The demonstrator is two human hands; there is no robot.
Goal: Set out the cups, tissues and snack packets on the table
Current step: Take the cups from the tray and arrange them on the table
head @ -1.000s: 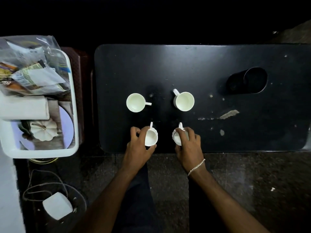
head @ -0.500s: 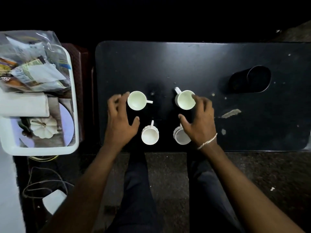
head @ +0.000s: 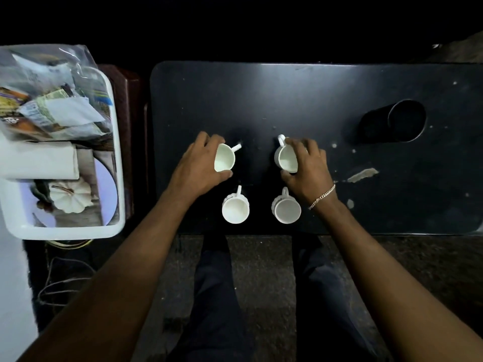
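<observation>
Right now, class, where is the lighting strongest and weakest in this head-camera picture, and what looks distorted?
Head view: light pools on the four white ceramic cups; beyond the black table all is dark; the white plastic tub bows near the edge.

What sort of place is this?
Probably a dim room at home: a low black table with white teacups, and a white tub of snack packets beside it.

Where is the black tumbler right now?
In the head view, the black tumbler lies on its side at the table's far right, apart from the white cups.
</observation>
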